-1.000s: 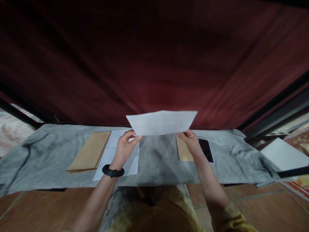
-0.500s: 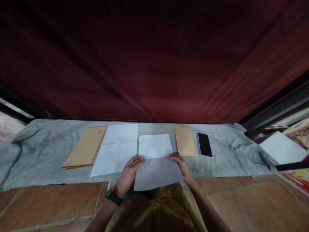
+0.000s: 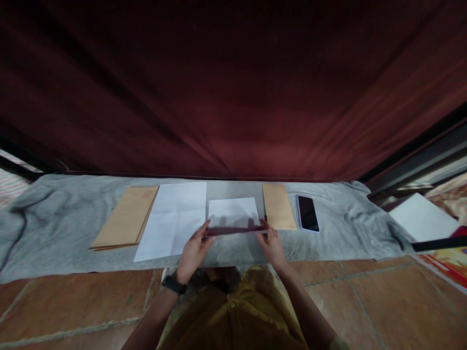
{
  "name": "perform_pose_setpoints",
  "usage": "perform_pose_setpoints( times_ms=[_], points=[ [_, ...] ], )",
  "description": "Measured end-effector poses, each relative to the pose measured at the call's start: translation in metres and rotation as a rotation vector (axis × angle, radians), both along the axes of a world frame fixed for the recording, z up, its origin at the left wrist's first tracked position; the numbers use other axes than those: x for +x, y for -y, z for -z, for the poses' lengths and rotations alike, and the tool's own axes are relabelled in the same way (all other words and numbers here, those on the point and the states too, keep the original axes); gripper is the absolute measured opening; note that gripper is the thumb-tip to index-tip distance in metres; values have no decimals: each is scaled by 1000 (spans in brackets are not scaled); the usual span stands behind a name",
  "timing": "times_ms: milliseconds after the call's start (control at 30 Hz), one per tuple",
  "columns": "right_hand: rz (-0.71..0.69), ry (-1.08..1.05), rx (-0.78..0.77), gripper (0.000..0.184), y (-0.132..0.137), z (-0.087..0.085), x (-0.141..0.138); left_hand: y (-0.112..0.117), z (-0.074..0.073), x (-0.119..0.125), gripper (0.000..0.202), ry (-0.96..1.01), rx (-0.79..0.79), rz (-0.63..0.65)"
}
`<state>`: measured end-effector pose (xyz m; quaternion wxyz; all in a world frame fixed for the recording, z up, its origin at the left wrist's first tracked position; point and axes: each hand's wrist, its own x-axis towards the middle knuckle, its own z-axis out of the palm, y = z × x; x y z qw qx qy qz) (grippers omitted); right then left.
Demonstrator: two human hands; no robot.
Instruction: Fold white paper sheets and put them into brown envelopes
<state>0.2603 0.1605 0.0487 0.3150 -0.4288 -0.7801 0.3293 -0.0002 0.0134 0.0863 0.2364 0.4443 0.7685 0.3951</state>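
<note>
Dark red fabric (image 3: 233, 107) fills the background, above a long surface covered with grey cloth (image 3: 346, 238) and a brown tiled floor (image 3: 83, 306). On the cloth's left part lies a large white sheet (image 3: 177, 221), just beside a stack of brown envelopes (image 3: 122, 218). Right of the sheet, in the middle, is a smaller white paper (image 3: 233, 209), its near edge between the hands. A single brown envelope (image 3: 279, 206) lies right of it. The left hand (image 3: 193, 250) pinches the paper's left side between thumb and fingers; the right hand (image 3: 272, 245) pinches the right side likewise. Beyond that envelope rests a phone (image 3: 308, 214), dark screen up. Smallest is a black wristband (image 3: 174, 284) on the left wrist.
</note>
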Motion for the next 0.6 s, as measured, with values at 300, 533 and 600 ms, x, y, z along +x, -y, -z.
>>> perform_pose_setpoints(
  times_ms=[300,533,600],
  points=[
    [151,109,-11,59,-3,-10,-22,-27,-6,5,69,-175,-152,-146],
    [206,127,84,60,-5,-6,-33,-36,-7,8,67,-275,-210,-197],
    [209,109,90,58,-6,-6,-35,-39,-8,9,67,-281,-220,-202]
  ],
)
